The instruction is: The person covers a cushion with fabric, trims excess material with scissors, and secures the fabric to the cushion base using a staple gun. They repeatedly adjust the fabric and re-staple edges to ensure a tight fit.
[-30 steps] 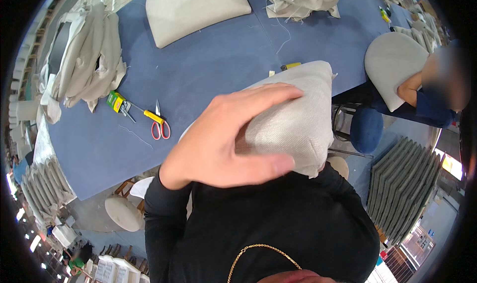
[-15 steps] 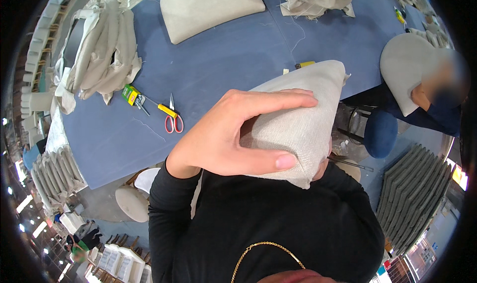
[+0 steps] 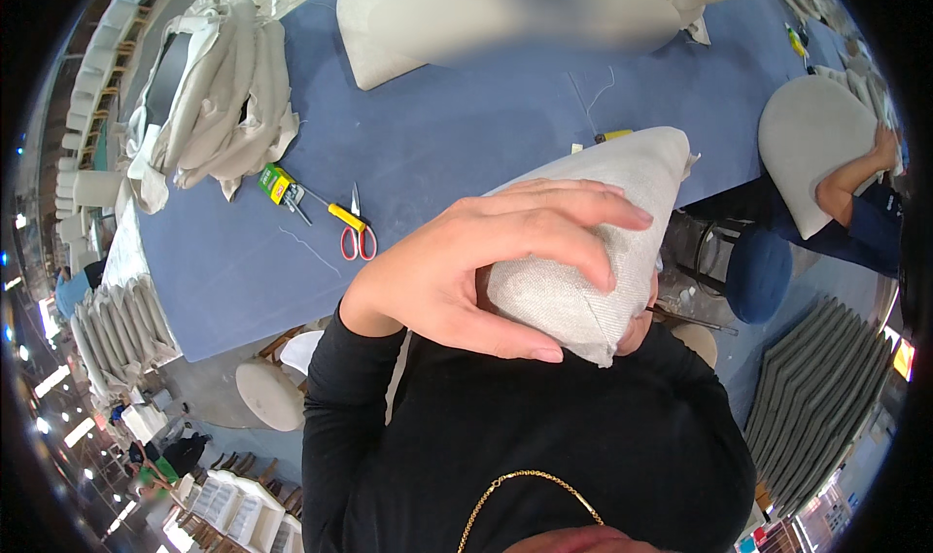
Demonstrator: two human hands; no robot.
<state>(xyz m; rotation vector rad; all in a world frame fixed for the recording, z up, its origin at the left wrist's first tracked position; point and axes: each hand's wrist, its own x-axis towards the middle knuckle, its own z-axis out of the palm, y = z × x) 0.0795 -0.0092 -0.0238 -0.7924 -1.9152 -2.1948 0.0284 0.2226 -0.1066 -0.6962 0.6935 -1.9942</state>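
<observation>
While aslant, beige cushion (image 3: 641, 184) between left grip (image 3: 462, 266) and right grip (image 3: 637, 333)

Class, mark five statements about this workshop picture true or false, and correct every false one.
1. The left hand reaches over the pale cushion with fingers spread. True.
2. The right hand is in full view. False: it is mostly hidden behind the cushion.
3. The scissors have blue handles. False: they are red.
4. The scissors lie on the blue table. True.
5. The person's sleeves are white. False: they are black.
</observation>
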